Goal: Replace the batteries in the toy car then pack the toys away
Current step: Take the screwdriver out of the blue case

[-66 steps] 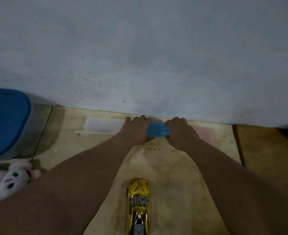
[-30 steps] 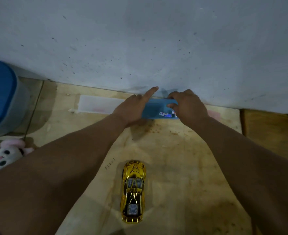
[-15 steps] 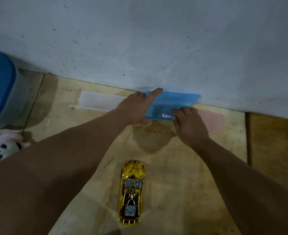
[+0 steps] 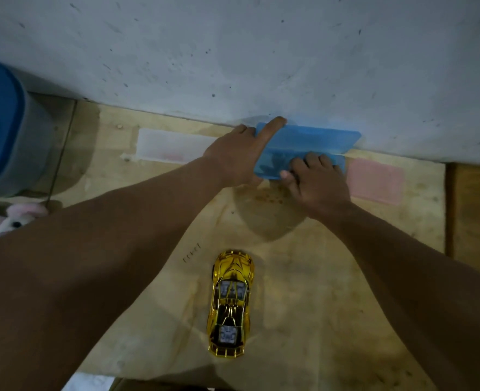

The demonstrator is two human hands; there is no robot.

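Note:
A shiny gold toy car (image 4: 231, 303) stands on the wooden board, nose pointing toward the wall, untouched. Against the wall lies a translucent blue plastic case (image 4: 312, 139), its lid swung up and leaning on the wall. My left hand (image 4: 238, 156) grips the case's left end, forefinger stretched along the raised lid. My right hand (image 4: 315, 182) rests on the case's lower half with its fingers reaching inside. What the case holds is hidden by my fingers.
A clear plastic case (image 4: 171, 145) lies to the left by the wall and a pink one (image 4: 375, 180) to the right. A blue-lidded bin (image 4: 4, 128) stands far left, a pink plush bunny (image 4: 10, 221) below it. The wooden board (image 4: 303, 277) ends near the bottom.
The blue case's lid went from shut to fully open against the wall. My right hand moved from the lid's edge down into the lower half. The car stayed put.

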